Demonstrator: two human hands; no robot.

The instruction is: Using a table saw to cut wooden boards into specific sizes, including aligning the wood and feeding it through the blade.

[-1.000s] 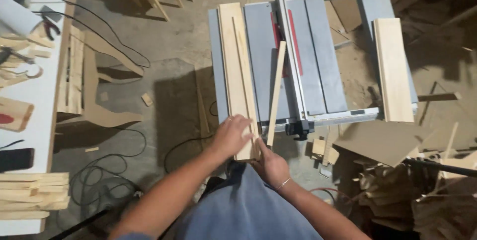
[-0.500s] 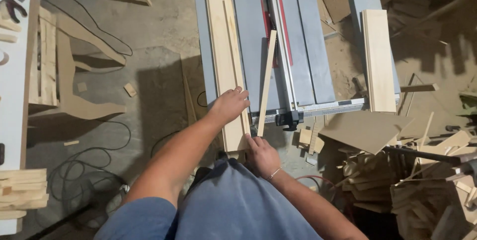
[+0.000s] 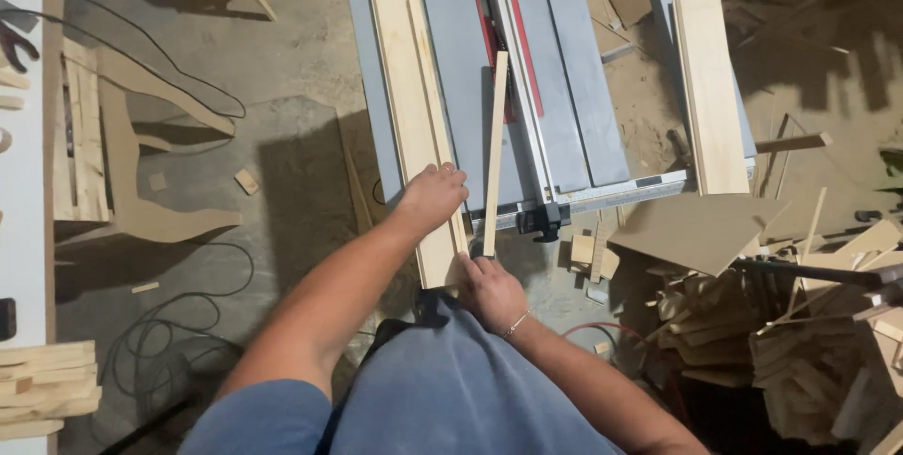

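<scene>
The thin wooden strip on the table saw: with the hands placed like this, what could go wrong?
1. The thin strip lies at a slant toward the red blade insert; it could bind and kick back toward the right hand at its near end.
2. The wide board overhangs the table saw; if the left hand lifts, it may tip.
3. Cables and offcuts on the floor could cause a trip.

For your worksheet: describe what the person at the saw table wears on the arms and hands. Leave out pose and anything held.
Both forearms are bare, with no gloves on the left hand or the right hand. A thin silvery bracelet circles the right wrist. A blue short sleeve covers the left upper arm, matching the blue shirt.
</scene>
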